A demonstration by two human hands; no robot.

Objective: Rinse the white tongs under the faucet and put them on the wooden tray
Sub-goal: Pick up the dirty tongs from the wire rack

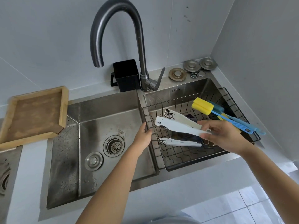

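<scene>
White plastic tongs (pixel 178 125) with dark smears on their flat tips sit right of centre in the frame, above the black wire basket (pixel 186 152), pinched at the hinge end by the right hand (pixel 224 135). The left hand (pixel 143 136) rests with relaxed fingers on the basket's left rim, holding nothing. The curved dark metal faucet (pixel 113 26) shows no water, and its spout hangs over the left steel basin (pixel 97 126). Best to firm up the pinch, carry the soiled tips leftward under the spout, and open the lever (pixel 159 78) before heading for the square wooden tray (pixel 9 117) at left.
</scene>
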